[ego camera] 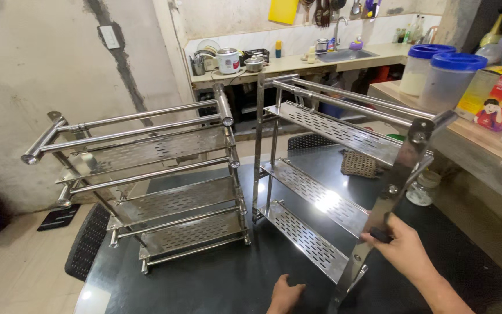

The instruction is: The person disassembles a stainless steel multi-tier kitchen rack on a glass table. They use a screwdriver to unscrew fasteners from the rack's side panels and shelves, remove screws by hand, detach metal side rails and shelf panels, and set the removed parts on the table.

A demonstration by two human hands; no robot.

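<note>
— Hands, where are they?
— Right hand [405, 250] pinches the side bar [391, 192] of the steel rack [321, 192] standing on the black bench [222, 279]. Left hand [284, 293] rests on the bench, fingers curled, beside the lowest shelf [306, 238].

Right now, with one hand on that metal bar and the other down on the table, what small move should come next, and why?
Probably steady the side bar first. The right hand grips it low down, and it stands tilted against the end of the shelves. The left hand rests on the black table, fingers curled, holding nothing. Bringing that hand up to the lowest shelf end looks sensible.
</note>
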